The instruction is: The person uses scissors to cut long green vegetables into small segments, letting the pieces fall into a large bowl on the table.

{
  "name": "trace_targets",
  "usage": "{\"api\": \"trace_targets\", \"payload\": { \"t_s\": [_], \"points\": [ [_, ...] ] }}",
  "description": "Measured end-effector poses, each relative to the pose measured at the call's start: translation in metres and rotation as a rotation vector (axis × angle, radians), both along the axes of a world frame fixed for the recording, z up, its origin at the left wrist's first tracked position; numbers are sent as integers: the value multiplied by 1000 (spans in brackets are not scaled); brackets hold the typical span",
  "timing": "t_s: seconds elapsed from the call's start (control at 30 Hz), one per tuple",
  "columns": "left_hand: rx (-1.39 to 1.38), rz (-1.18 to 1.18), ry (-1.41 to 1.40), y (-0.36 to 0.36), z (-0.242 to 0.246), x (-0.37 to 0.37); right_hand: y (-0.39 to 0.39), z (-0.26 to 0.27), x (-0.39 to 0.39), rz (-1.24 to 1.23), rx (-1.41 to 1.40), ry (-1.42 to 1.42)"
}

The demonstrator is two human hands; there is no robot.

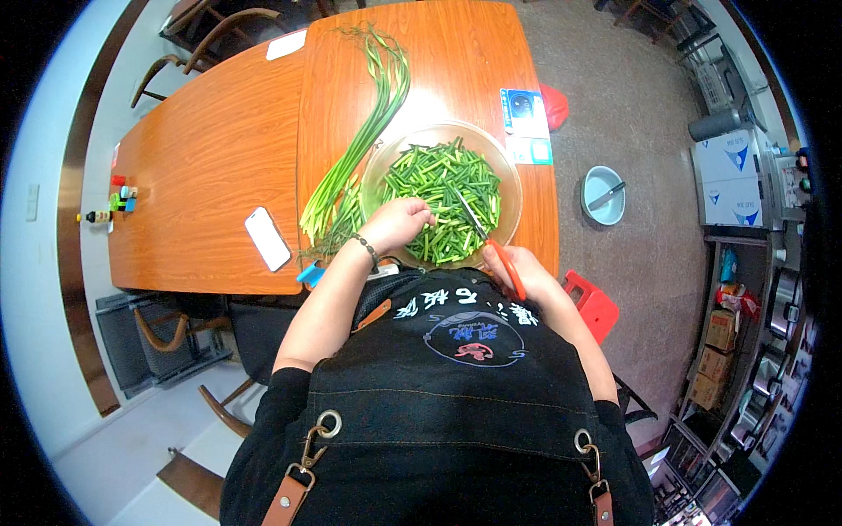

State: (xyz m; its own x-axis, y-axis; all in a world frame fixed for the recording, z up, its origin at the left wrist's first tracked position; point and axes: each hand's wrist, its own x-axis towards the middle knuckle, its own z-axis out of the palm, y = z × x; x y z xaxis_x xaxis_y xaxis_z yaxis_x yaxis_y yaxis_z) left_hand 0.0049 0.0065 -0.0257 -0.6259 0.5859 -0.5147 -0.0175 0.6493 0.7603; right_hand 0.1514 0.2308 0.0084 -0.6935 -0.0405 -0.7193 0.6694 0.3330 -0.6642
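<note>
A large translucent plastic bowl stands on the table in front of me, heaped with short-cut green stalk pieces. My right hand grips a pair of scissors with orange handles. Their blades point up and left over the cut pieces. Above the bowl's left side is my left hand, with its fingers curled toward the thumb. Whether anything small is between those fingers cannot be made out. A bundle of long uncut green stalks lies left of the bowl, with shorter trimmings near its lower end.
The wooden table extends to the left and bears a white phone and several small bottles. Printed cards lie along its right edge. On the floor are a red plastic stool and a pale basin holding a knife.
</note>
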Motion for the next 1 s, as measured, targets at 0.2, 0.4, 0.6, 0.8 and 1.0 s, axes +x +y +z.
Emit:
{"api": "trace_targets", "payload": {
  "t_s": [0.2, 0.4, 0.6, 0.8, 1.0],
  "points": [
    [26, 73, -16, 0, -2, 0, 2, 2, 5, -30, -89, 8],
    [143, 156, -143, 6, -1, 2, -2, -5, 5, 43, -92, 204],
    [156, 93, -170, 9, 2, 3, -6, 10, -4, 6, -65, 68],
    [-52, -29, 91, 6, 5, -3, -3, -5, -2, 45, 33, -13],
    [-125, 312, 277, -42, 35, -11, 0, 2, 10, -139, -85, 38]
  ]
}}
